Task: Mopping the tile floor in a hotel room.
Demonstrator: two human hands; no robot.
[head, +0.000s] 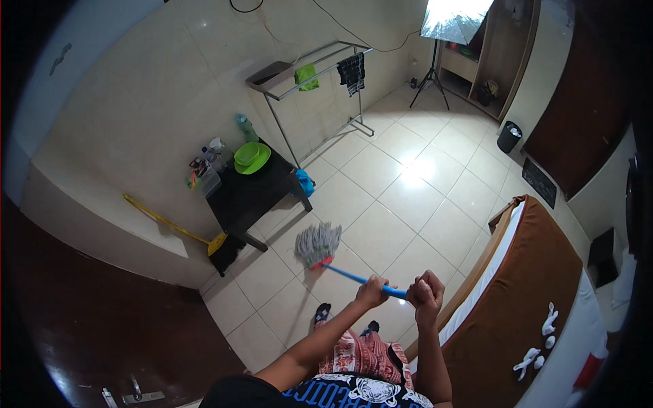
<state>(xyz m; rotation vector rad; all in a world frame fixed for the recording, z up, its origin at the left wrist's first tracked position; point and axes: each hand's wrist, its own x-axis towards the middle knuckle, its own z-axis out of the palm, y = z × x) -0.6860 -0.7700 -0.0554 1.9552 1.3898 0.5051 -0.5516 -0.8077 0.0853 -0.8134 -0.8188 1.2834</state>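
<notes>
A string mop with a grey head (318, 244) and a red socket slants across the floor in front of me. Around the middle of its blue handle (348, 274) my left hand (374, 292) is closed. My right hand (426, 294) grips the handle's upper end, close to my body. The mop head points away from me and to the left, over the tiles; whether it rests on them or hovers is hard to tell.
To the left stands a low black table (250, 199) with green dishes and bottles, a yellow broom (218, 245) beside it. A metal drying rack (326, 66) lines the wall. On the right is a bed (515, 285) with a brown cover. A lamp stand (432, 76) and a bin (509, 136) are farther off.
</notes>
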